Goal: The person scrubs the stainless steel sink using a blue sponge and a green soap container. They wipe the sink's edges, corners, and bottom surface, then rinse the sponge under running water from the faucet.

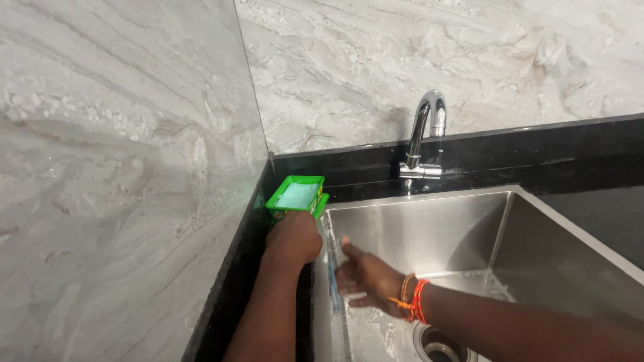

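One green soap tub [296,196] under left hand [293,239], label seemingly hidden.

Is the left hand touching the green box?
Touching. The head view shows the left hand closed around the bottom of the green box, with no gap.

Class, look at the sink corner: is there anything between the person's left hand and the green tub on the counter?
Nothing visible. The left hand is already on the green tub, gripping its lower part at the counter corner beside the sink. The right hand is lower, inside the basin, apart from the tub.
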